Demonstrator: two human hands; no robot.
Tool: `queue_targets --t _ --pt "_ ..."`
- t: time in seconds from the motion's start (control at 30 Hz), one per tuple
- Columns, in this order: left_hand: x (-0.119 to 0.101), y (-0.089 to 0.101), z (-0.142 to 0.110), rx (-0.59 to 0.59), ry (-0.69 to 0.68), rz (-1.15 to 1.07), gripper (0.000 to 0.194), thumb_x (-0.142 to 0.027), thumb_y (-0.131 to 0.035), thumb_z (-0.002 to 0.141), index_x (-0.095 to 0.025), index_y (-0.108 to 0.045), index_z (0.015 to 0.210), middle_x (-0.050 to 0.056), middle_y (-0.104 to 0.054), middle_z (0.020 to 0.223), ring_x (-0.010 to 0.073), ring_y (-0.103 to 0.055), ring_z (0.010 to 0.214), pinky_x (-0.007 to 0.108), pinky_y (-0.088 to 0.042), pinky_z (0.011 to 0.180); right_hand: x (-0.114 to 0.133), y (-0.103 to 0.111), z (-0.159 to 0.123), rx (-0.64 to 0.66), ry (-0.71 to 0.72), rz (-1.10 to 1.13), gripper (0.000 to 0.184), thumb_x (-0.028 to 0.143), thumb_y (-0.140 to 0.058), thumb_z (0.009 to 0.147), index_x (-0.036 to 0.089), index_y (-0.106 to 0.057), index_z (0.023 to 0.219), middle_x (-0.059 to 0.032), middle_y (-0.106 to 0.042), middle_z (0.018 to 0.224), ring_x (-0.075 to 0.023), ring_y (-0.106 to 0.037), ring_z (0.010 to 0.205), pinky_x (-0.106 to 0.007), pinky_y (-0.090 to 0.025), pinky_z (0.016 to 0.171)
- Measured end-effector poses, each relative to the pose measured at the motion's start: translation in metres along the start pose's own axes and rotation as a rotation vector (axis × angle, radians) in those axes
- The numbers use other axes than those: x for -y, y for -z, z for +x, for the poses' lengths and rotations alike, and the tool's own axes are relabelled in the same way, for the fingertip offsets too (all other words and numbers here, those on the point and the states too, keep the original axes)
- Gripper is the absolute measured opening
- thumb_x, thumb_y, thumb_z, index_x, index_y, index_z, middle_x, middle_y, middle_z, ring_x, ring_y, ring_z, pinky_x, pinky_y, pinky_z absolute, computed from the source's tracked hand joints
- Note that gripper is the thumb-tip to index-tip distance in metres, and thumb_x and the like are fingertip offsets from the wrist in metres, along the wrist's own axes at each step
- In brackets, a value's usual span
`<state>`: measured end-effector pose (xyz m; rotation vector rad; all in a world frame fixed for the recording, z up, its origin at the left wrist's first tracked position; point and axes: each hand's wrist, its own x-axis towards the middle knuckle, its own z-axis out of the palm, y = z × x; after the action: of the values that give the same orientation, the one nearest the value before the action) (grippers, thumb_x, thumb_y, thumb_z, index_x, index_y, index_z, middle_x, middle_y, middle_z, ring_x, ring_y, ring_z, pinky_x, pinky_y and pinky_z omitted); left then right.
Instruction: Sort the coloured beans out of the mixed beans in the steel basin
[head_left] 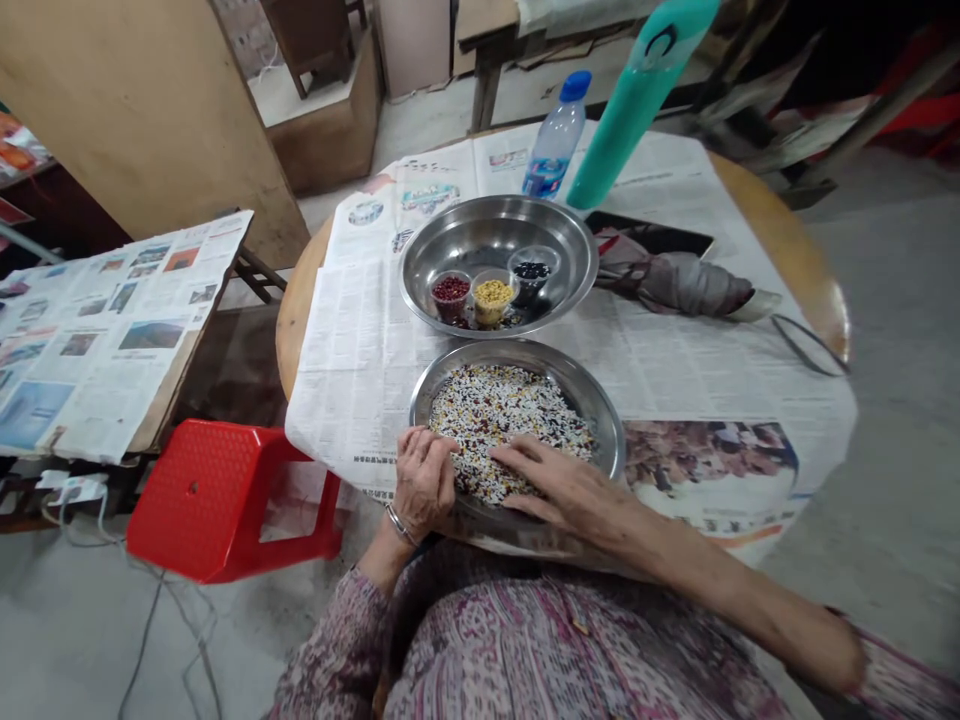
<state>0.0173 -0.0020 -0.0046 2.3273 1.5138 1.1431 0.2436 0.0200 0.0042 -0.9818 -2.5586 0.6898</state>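
Observation:
A shallow steel pan (611,420) close to my body holds a mix of white grains (517,410) with red, yellow and black beans scattered through it. My left hand (422,480) is closed at the pan's left near rim, its fingers curled; whatever lies inside them is hidden. Over the near right side of the grains, my right hand (559,485) reaches in with fingers stretched and apart, fingertips touching the mix. Just beyond stands a larger steel basin (427,235). In it are a cup of red beans (451,290), a cup of yellow beans (493,295) and a cup of black beans (532,270).
Newspaper (360,350) covers the round table. Behind the basin stand a water bottle (556,135) and a tall teal bottle (634,105). A folded umbrella (675,280) and a dark flat object (652,235) lie right. A red stool (202,500) is at left.

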Motion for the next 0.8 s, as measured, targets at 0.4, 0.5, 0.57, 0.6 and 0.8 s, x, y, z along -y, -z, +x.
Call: queue_targets --t 0.4,0.5,0.57,0.6,0.8 --pt "-0.001 -0.001 -0.003 -0.066 0.044 0.029 0.015 -0.011 -0.043 0.096 -0.016 -0.054 0.104 0.011 -0.056 0.105 0.0211 -0.052 0.100 0.038 -0.048 0.089 -0.006 -0.003 0.071 -0.041 0.215 -0.348 0.017 0.013 -0.050 0.091 0.016 -0.064 0.100 -0.0123 -0.062 0.105 -0.0237 -0.056 0.097 -0.035 -0.051 0.078" --pt "-0.002 -0.001 -0.002 -0.063 0.039 0.026 0.014 -0.011 -0.043 0.096 -0.017 -0.054 0.102 0.010 -0.055 0.103 0.0208 -0.053 0.100 0.038 -0.048 0.089 -0.020 0.013 0.066 -0.149 0.057 -0.469 0.017 0.009 -0.051 0.088 0.015 -0.065 0.096 -0.0130 -0.063 0.103 -0.0252 -0.056 0.096 -0.034 -0.050 0.075" --pt "-0.002 0.000 -0.002 -0.060 0.038 0.023 0.014 -0.011 -0.043 0.096 -0.017 -0.054 0.102 0.009 -0.055 0.102 0.0206 -0.053 0.100 0.037 -0.048 0.089 -0.021 0.019 0.058 -0.206 0.013 -0.485 0.017 0.009 -0.051 0.087 0.015 -0.065 0.097 -0.0132 -0.063 0.105 -0.0259 -0.055 0.098 -0.035 -0.050 0.077" --pt "-0.002 0.000 -0.002 -0.061 0.039 0.021 0.015 -0.010 -0.043 0.096 -0.017 -0.054 0.103 0.009 -0.055 0.103 0.0204 -0.052 0.100 0.037 -0.048 0.089 -0.018 0.019 0.054 -0.212 0.038 -0.461 0.017 0.012 -0.051 0.088 0.015 -0.064 0.098 -0.0130 -0.063 0.106 -0.0260 -0.054 0.100 -0.037 -0.049 0.080" --pt "-0.002 0.000 -0.004 -0.089 0.068 0.028 0.012 -0.015 -0.043 0.096 -0.016 -0.051 0.105 0.011 -0.052 0.109 0.0216 -0.049 0.104 0.041 -0.046 0.093 0.016 -0.008 0.057 -0.039 0.451 -0.259 0.020 0.026 -0.055 0.089 0.017 -0.063 0.105 -0.0124 -0.060 0.121 -0.0269 -0.049 0.114 -0.047 -0.041 0.100"
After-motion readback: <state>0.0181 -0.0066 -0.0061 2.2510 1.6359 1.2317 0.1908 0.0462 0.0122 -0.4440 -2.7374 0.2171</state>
